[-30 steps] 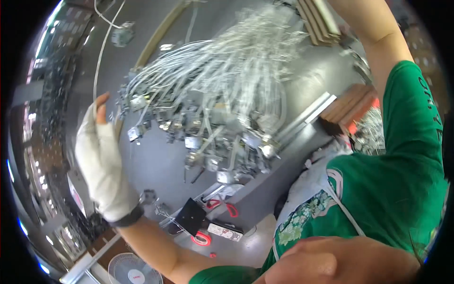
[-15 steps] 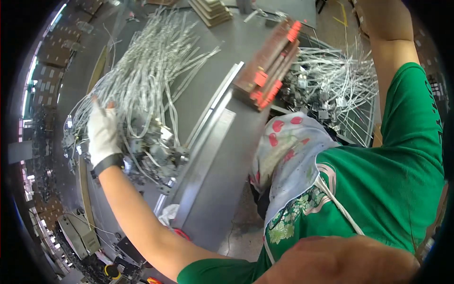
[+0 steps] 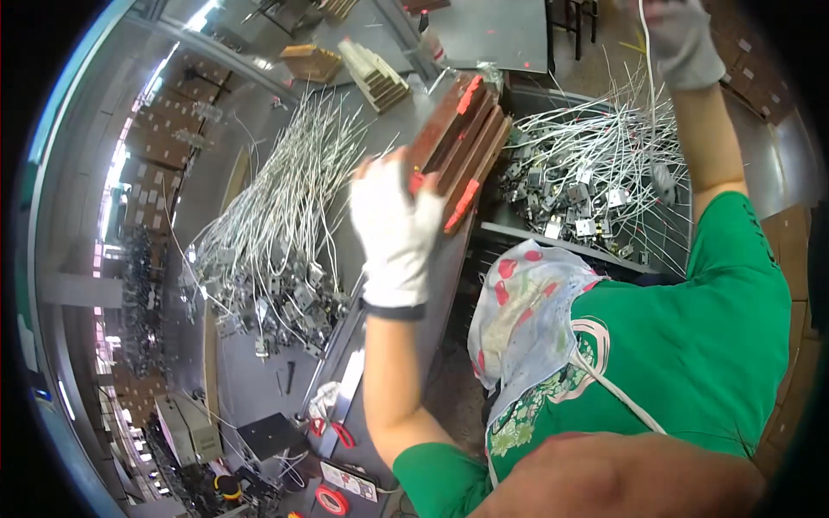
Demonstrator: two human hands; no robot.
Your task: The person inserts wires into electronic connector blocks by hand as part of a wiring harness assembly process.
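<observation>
head | left hand (image 3: 395, 231), white-gloved, is gripping the brown stack of boards (image 3: 459, 142) at 12 o'clock over the counter (image 3: 259, 393) | right hand (image 3: 682, 39), gloved, at 1 o'clock, is pinching a white wire (image 3: 649, 82) above the wire pile (image 3: 596, 164) | wire bundle (image 3: 276, 216) is lying at 9 o'clock

Left of the left grip (image 3: 395, 226), a wire heap (image 3: 276, 216) crowds the tabletop (image 3: 250, 380); the brown board stack (image 3: 458, 138) blocks its right; bare tabletop lies below.
</observation>
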